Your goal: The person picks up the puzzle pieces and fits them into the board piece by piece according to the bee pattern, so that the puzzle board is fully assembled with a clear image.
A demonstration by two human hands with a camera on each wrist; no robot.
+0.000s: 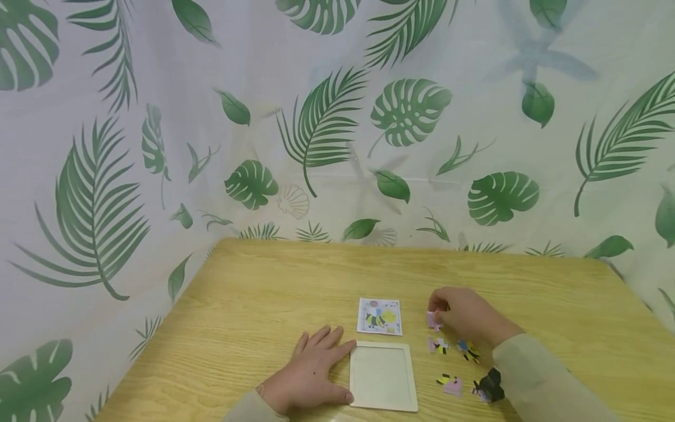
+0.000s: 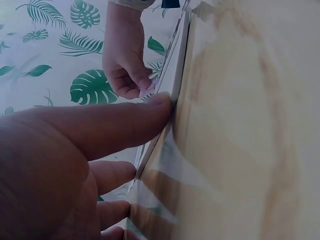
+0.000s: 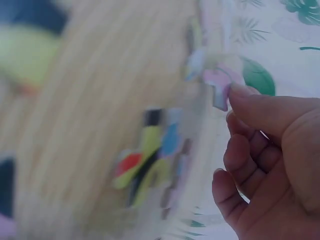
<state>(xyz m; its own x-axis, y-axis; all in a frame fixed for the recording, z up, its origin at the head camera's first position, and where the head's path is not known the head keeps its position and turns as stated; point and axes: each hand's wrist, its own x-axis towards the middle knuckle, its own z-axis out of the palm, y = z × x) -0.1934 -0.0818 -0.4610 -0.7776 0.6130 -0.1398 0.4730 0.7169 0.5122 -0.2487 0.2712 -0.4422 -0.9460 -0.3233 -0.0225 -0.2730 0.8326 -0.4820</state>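
Note:
My left hand (image 1: 313,370) rests on the table with fingers spread, its thumb and index fingertip against the left edge of a cream puzzle tray (image 1: 383,378). The same thumb (image 2: 120,127) touches the tray's edge in the left wrist view. Over on the right, my right hand (image 1: 471,315) pinches a small pink-and-white puzzle piece (image 3: 220,85) between thumb and fingers, just above the loose pieces. Behind the tray lies a square picture card (image 1: 379,317) showing a bee. Inside the tray only its bare base shows.
Several loose puzzle pieces lie right of the tray: a pink, yellow and black one (image 1: 450,384), a blue and yellow one (image 1: 467,350), a black one (image 1: 491,385) beside the right sleeve. The wooden table (image 1: 274,281) meets a leaf-print curtain (image 1: 327,193) at the back and left.

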